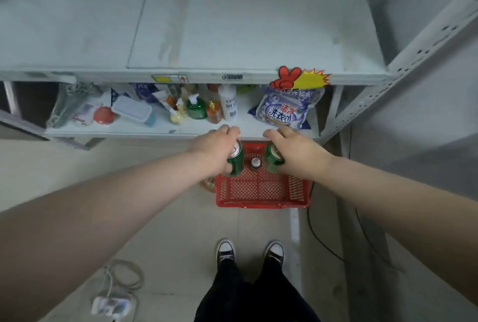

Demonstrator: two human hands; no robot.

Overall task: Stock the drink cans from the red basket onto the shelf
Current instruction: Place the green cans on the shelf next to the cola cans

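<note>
My left hand (216, 144) grips a green drink can (236, 162) and my right hand (293, 148) grips another green can (273, 160). Both cans hang above the red basket (261, 192), which stands on the floor in front of the shelf unit. One more can (256, 162) stands upright in the basket between the two held ones. The lower shelf (181, 129) lies just beyond my knuckles. Above it, the wide top shelf board (232, 24) is bare.
The lower shelf holds a detergent bag (283, 108), a white bottle (228, 100), a green pump bottle (195, 107), a white box (132, 109) and other goods. A power strip with cable (111, 305) lies on the floor at left. My shoes (249, 250) stand behind the basket.
</note>
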